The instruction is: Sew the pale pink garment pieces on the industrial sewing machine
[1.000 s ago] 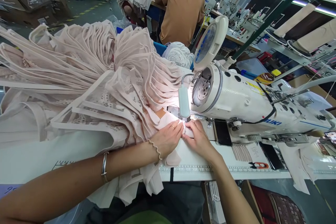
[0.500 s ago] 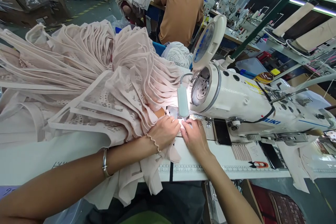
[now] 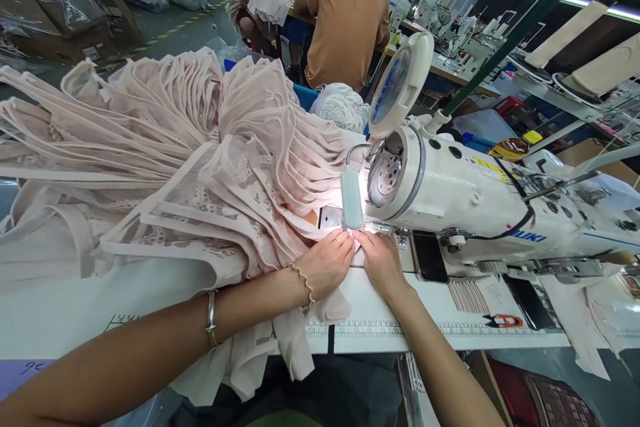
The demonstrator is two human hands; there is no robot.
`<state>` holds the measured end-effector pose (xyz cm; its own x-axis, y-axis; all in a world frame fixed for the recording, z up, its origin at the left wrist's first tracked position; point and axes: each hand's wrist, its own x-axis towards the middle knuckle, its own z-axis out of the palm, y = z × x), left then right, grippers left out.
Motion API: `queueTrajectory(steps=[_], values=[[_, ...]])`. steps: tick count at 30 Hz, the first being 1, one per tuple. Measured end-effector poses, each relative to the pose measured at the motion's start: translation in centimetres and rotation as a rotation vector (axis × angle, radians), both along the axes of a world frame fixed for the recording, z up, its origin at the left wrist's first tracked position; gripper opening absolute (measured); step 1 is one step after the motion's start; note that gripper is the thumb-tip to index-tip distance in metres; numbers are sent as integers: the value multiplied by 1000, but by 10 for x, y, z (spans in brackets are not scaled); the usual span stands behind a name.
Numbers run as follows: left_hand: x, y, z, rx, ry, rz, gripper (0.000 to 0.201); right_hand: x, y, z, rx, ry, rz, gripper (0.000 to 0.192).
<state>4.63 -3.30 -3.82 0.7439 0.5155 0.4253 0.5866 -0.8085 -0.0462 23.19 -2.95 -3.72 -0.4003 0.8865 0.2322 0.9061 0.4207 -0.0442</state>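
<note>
Your left hand (image 3: pixel 327 265) and right hand (image 3: pixel 381 261) lie flat, fingers extended, pressing the pale pink lace fabric piece (image 3: pixel 345 247) just before the white sewing machine (image 3: pixel 480 197). Fingertips sit near its needle; drifting closer risks a prick.

**Materials and finish, around the sewing machine**

Sewing machine (image 3: pixel 465 193): glossy white enamel body, bare metal disc at its head end. Left of it, pink garment pile (image 3: pixel 190 160): matt sheer mesh and lace cloth, smooth bound edges. Table (image 3: pixel 380 320) below it: smooth white laminate, printed ruler. Bangle (image 3: pixel 212 319) on forearm: shiny metal.
</note>
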Motion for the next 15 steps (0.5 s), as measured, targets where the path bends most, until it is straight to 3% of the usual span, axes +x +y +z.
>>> queueTrajectory(steps=[5,15], values=[[-2,2,3,-77,10,-4,37,1,0,-3,-3,28,-12,54],[-3,5,5,-89,24,5,35,-6,0,1,3,-5,-63,57]])
